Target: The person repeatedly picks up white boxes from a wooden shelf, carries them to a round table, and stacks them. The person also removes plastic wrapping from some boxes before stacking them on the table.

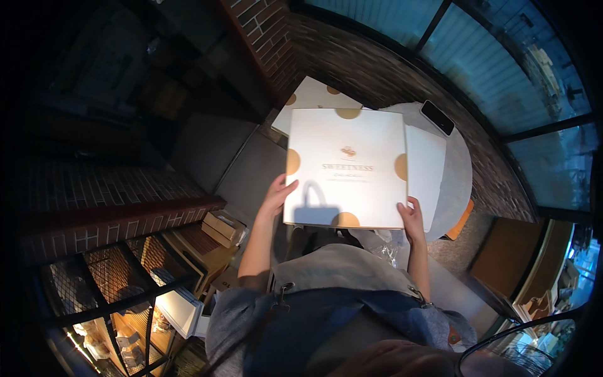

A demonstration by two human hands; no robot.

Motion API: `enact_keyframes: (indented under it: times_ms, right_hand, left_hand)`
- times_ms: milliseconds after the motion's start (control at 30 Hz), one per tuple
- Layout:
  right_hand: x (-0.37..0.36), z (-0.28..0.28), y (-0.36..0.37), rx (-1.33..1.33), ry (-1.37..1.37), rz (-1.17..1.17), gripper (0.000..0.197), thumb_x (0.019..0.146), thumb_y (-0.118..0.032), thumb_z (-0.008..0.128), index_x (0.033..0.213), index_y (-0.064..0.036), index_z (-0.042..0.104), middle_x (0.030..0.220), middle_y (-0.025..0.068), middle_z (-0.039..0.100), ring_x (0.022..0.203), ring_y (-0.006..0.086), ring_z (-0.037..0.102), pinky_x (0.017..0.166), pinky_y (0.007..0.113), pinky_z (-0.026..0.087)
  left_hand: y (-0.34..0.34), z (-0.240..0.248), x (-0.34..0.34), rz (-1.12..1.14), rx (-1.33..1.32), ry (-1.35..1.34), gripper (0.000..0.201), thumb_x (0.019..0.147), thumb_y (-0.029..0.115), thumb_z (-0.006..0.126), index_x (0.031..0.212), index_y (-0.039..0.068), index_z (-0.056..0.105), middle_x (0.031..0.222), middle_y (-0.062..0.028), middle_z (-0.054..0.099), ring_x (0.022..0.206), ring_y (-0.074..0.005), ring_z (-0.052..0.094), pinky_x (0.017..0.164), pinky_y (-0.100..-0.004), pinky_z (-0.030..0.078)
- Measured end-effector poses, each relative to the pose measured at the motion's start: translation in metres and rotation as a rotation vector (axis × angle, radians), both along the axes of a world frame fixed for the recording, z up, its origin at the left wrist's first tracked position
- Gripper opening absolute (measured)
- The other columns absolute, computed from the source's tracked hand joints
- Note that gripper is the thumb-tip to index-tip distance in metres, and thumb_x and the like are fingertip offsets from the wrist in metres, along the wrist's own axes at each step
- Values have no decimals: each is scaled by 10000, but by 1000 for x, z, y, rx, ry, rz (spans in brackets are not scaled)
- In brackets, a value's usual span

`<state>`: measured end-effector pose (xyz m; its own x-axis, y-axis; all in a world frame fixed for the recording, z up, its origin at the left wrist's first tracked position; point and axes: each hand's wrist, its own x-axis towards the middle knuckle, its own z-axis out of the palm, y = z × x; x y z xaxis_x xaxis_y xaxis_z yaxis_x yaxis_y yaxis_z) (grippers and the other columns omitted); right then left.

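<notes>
Looks like the handling stage — a flat white box [345,141] is held in front of the apron [342,267], left hand [275,198] gripping its left edge, right hand [412,218] gripping the lower right corner. Next move probably calls for keeping it level near that round table [460,169].

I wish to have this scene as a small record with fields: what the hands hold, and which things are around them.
held item: flat white box with gold half-circles at its edges
left hand: on the box's left edge, toward the lower corner
right hand: at the box's lower right corner
beyond the box: second white box, partly hidden
table: round grey table, partly covered from view
on table edge: black phone-like device
upper right: windows with dark frames
</notes>
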<state>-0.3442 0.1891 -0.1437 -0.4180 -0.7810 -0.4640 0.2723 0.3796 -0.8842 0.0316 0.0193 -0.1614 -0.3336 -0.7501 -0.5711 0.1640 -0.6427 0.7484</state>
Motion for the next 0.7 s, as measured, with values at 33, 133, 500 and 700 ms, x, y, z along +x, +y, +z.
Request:
enact_keyframes:
  times_ms: [33,133,500,700]
  right_hand:
    - [19,-2,-13,-16,-31,50,298,881,-113,643,1119,-46,476,902,109,672,801,117,617,696,250,494]
    - [75,-14,-57,-22,-110,9,327,883,-128,646,1143,-26,476,909,110,671,805,122,622,710,255,500]
    - [182,-24,-166,40,-131,126,498,909,-277,618,1282,7,447,904,53,637,796,86,587,681,202,459]
    - [209,-125,-178,-49,366,-10,473,925,-254,582,1269,54,480,1086,126,621,926,141,588,812,255,460]
  left_hand:
    - [-3,4,23,21,-32,-13,455,880,121,642,1270,8,437,1080,-145,628,956,-179,629,798,-286,526]
    - [-9,23,90,85,-117,171,439,931,121,548,1326,13,391,1220,-130,558,1059,-174,588,862,-301,512]
    - [-39,-5,181,504,-39,468,456,923,56,483,1362,36,360,1308,-176,483,1188,-314,505,985,-477,448]
    - [-102,-74,142,722,172,515,433,934,274,557,1282,44,440,1294,-135,513,1193,-281,497,997,-458,421]
